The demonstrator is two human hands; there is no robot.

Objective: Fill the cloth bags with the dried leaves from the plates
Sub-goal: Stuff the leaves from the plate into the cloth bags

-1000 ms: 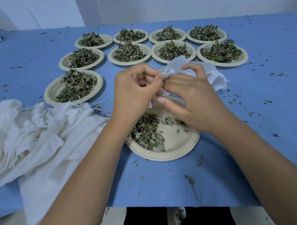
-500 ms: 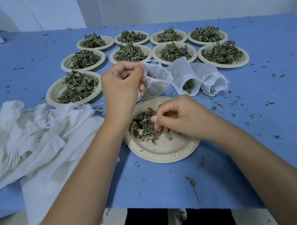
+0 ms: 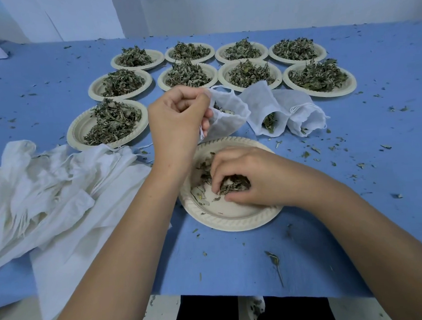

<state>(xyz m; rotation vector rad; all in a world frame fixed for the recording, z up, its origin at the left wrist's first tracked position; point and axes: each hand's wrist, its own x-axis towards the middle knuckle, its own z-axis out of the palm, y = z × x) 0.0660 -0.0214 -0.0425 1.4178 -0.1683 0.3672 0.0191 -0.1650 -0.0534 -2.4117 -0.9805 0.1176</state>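
My left hand (image 3: 179, 120) pinches the rim of a small white cloth bag (image 3: 229, 113) and holds its mouth open above the nearest paper plate (image 3: 222, 217). Some dried leaves show inside that bag. My right hand (image 3: 252, 179) lies on the plate with its fingers curled round a clump of dried leaves (image 3: 233, 185). Only a few loose leaves are left elsewhere on this plate. Two more white bags (image 3: 263, 109) (image 3: 305, 117) lie on the blue table just behind, with leaves visible in their mouths.
Several paper plates heaped with dried leaves (image 3: 111, 120) (image 3: 320, 75) stand in rows at the back. A pile of white cloth bags (image 3: 49, 191) lies at the left. Leaf crumbs are scattered over the blue table (image 3: 233, 263), whose front edge runs just below my arms.
My right hand left the bag's mouth, dropped to the plate and closed on a clump of leaves. My left hand kept hold of the bag and shifted it left.
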